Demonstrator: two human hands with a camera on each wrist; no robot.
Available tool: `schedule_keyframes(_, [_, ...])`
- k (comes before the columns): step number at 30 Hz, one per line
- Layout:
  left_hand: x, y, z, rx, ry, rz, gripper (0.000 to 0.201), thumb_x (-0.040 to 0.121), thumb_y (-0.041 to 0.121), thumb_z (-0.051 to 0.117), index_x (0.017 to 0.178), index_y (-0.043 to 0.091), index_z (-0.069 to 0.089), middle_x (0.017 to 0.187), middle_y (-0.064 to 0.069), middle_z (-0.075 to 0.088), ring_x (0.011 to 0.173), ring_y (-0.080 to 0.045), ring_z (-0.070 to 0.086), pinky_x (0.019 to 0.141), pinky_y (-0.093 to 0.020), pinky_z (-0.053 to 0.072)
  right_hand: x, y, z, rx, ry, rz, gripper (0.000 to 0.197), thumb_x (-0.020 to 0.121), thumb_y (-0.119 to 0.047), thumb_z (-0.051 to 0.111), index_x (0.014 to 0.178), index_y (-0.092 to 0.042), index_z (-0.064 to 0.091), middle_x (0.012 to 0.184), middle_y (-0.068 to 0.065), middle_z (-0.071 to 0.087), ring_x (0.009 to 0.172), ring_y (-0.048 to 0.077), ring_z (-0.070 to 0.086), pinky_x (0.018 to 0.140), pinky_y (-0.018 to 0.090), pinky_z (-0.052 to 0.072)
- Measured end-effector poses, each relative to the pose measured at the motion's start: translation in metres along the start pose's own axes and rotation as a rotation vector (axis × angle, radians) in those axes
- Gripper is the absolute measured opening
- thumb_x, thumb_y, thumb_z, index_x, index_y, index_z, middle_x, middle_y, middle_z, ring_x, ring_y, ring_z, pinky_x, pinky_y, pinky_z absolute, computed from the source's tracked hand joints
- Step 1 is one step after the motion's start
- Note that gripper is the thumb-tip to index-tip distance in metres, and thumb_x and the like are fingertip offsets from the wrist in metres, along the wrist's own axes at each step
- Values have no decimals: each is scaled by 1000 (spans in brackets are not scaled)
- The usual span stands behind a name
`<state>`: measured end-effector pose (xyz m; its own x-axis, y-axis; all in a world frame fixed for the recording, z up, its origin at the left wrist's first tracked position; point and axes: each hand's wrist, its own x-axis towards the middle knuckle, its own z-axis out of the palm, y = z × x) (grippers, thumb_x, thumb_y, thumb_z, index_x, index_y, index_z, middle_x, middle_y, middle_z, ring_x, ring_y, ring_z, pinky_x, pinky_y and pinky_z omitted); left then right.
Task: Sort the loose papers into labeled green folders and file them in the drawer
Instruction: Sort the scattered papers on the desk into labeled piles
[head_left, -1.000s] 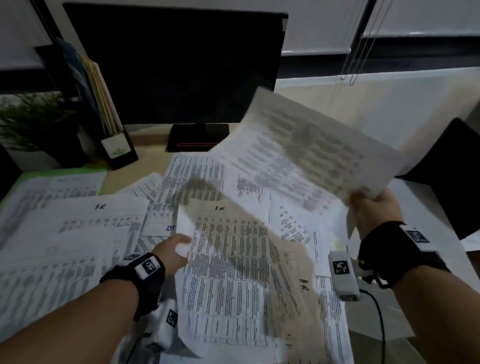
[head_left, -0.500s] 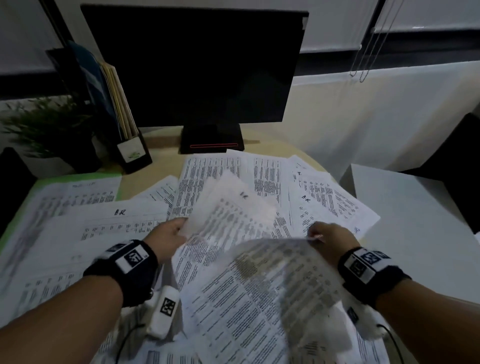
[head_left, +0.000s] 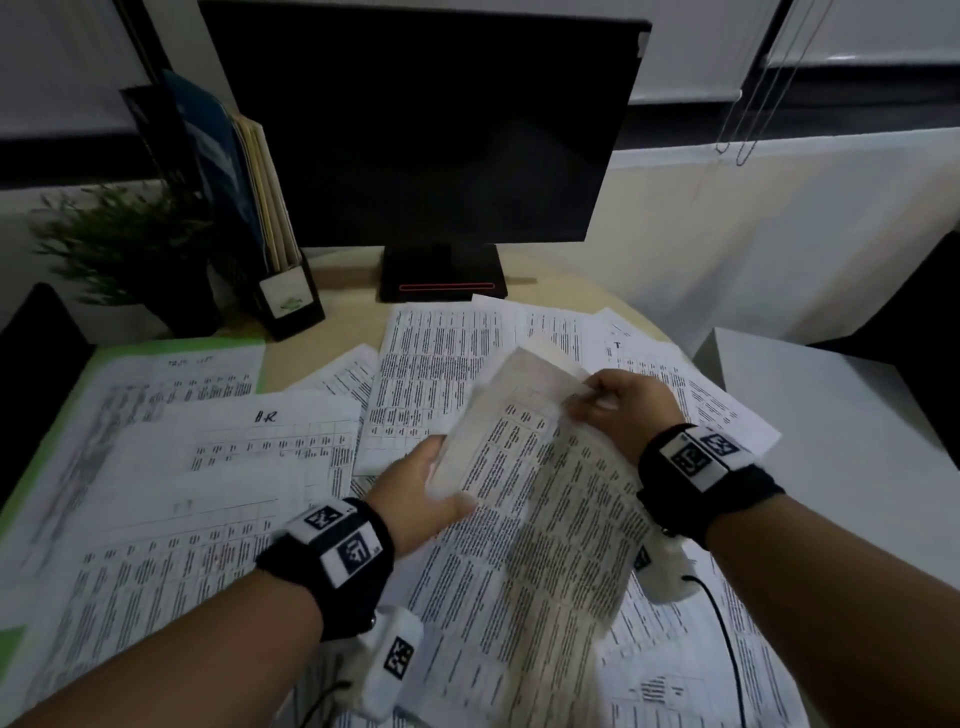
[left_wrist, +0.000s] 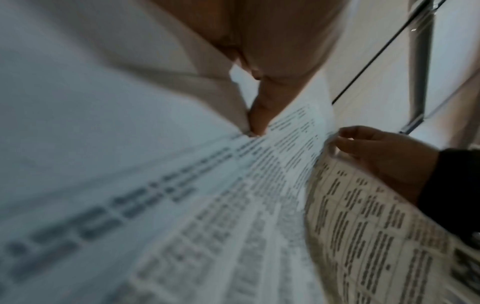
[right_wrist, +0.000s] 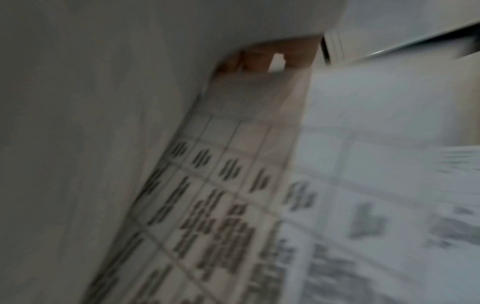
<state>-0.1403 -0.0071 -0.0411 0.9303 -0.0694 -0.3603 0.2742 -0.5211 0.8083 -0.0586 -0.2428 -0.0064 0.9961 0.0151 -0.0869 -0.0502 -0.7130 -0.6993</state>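
Note:
Printed sheets (head_left: 441, 364) lie scattered and overlapping over the round desk. My left hand (head_left: 426, 483) grips the left edge of a small raised bundle of sheets (head_left: 498, 415). My right hand (head_left: 618, 405) pinches the top edge of another printed sheet (head_left: 561, 525) that drapes over that bundle towards me. In the left wrist view my left fingers (left_wrist: 262, 115) sit between sheets and the right hand (left_wrist: 376, 152) holds the paper edge. A green folder (head_left: 130, 348) lies open at the far left under several sheets. The right wrist view is blurred paper (right_wrist: 221, 195).
A dark monitor (head_left: 415, 130) stands at the back on its base (head_left: 441, 280). A black file holder (head_left: 280, 291) with folders and a potted plant (head_left: 119, 244) stand back left. A white cabinet top (head_left: 831, 415) is to the right.
My right hand brought its sheet down from high on the right onto the bundle in my left hand. My left hand rose a little with its papers.

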Motion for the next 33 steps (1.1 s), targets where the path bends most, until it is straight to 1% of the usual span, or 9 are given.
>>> schedule_keyframes(4, [18, -41, 8, 38, 66, -83, 54, 90, 5, 57, 139, 22, 41, 125, 5, 56, 108, -17, 56, 93, -28, 46, -1, 30, 4, -201, 131, 197, 45, 84, -40, 67, 124, -25, 54, 126, 1, 56, 114, 23, 53, 100, 39, 42])
schedule_keyframes(6, [25, -59, 13, -15, 84, -202, 54, 89, 4, 57, 138, 21, 41, 117, 1, 60, 101, -19, 58, 82, -26, 48, -10, 48, 10, -281, -18, 469, 55, 85, -41, 64, 132, -19, 46, 124, 8, 53, 110, 28, 55, 93, 37, 46])
schedule_keyframes(9, [33, -81, 20, -68, 114, -316, 58, 88, 5, 59, 140, 21, 38, 121, -4, 60, 102, -22, 57, 82, -27, 47, -24, 65, 23, -408, -292, 568, 50, 85, -32, 64, 124, -3, 51, 96, 6, 59, 91, 23, 60, 71, 27, 51])
schedule_keyframes(14, [42, -99, 28, -25, 161, -353, 42, 86, 9, 56, 126, 24, 52, 104, 1, 63, 89, -17, 59, 70, -25, 46, -26, 73, 31, -306, -364, 460, 41, 84, -27, 69, 117, -8, 53, 101, 4, 59, 84, 18, 56, 59, 21, 44])
schedule_keyframes(17, [45, -102, 30, 6, 204, -359, 40, 86, 10, 55, 123, 24, 54, 102, 1, 64, 88, -19, 59, 69, -25, 47, -21, 85, 26, -309, -316, 414, 12, 85, -24, 65, 90, -13, 63, 85, 1, 63, 70, 14, 55, 57, 18, 40])
schedule_keyframes(20, [42, -104, 33, -27, 229, -349, 44, 87, 6, 57, 128, 21, 51, 108, -4, 64, 94, -22, 60, 73, -26, 48, -11, 103, 0, -268, -153, 450, 21, 86, -24, 61, 66, -17, 55, 68, 1, 55, 60, 13, 50, 49, 19, 31])
schedule_keyframes(27, [38, -91, 36, -63, 233, -349, 52, 90, -1, 58, 139, 9, 42, 130, -8, 53, 114, -26, 52, 95, -29, 37, 5, 144, -49, -7, -167, 461, 23, 89, -35, 61, 73, -18, 62, 76, 2, 63, 68, 17, 59, 66, 25, 47])
schedule_keyframes(30, [42, -90, 35, -35, 258, -389, 59, 91, 1, 58, 145, 12, 36, 135, -11, 52, 119, -29, 52, 100, -31, 38, 5, 156, -48, 316, -210, 519, 16, 92, -37, 57, 87, -23, 63, 88, 7, 69, 86, 28, 67, 82, 48, 55])
schedule_keyframes(33, [42, -89, 40, 26, 312, -429, 61, 91, 2, 57, 147, 15, 34, 139, -10, 50, 123, -30, 50, 106, -35, 38, 1, 164, -46, 228, -369, 527, 9, 88, -26, 63, 95, -19, 61, 97, 11, 70, 94, 32, 67, 88, 52, 52])
